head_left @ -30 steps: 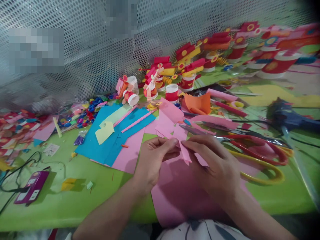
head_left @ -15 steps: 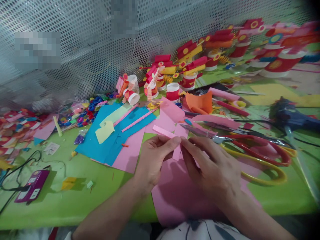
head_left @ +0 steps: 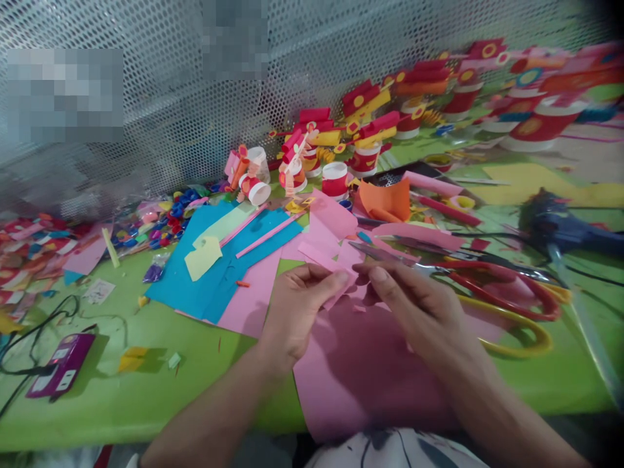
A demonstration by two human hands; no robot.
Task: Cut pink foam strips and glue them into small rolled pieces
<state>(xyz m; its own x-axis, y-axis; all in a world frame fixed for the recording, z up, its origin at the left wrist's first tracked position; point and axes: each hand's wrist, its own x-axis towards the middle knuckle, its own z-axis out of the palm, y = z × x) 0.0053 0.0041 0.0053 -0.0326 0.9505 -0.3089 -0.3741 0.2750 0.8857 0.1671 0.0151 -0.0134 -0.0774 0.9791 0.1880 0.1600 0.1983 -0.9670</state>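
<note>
My left hand (head_left: 295, 315) is closed, its thumb pressing a folded pink paper strip (head_left: 316, 255) against the fingers. The strip juts out past the hand toward the blue paper. Just right of it, my right hand (head_left: 423, 312) has its thumb and fingers drawn together near the strip's end; whether a bit of paper is between them is hidden. Under both hands lies a large pink sheet (head_left: 336, 383), with a small pink scrap near the fingertips. Large scissors (head_left: 517, 318) with red and yellow handles rest beside my right hand.
Blue paper (head_left: 207, 296) with paper strips lies left of centre. Red paper cups with paper decorations (head_left: 365, 159) line the mesh partition (head_left: 170, 123). A dark glue gun (head_left: 550, 224) lies at right; a purple power strip (head_left: 62, 365) with cables sits at left.
My right hand's fingertips have shifted from meeting my left hand's to slightly apart, with the thumb now on top. The strip's near end has turned downward in my left hand.
</note>
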